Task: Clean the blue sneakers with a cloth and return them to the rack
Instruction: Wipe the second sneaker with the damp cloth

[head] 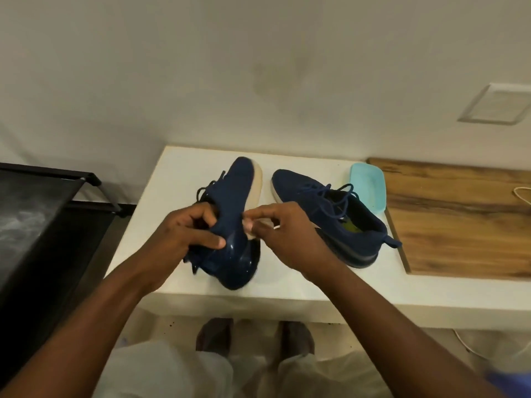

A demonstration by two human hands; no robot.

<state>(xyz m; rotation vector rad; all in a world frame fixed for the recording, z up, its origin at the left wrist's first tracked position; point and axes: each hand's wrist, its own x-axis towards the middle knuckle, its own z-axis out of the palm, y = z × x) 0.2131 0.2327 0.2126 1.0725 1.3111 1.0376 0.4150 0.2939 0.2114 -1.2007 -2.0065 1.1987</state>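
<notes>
While gripping the tipped sneaker (230, 193) at its collar with curled left hand (184, 234), pinching pale cloth (249, 229) against its side with right hand (290, 242), near the surface's (178, 173) front edge. Counted: two blue sneakers, one cloth, one teal dish (369, 185). Second sneaker (330, 214) upright to the right, bare room behind the toes.

Dim, soft light (perhaps overhead), blurred edges

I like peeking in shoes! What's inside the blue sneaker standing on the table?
Through the opening of the standing blue sneaker a yellow-green insole shows. The toe end inside is covered by the laces and the shoe's own fabric, so nothing there can be seen.
</notes>
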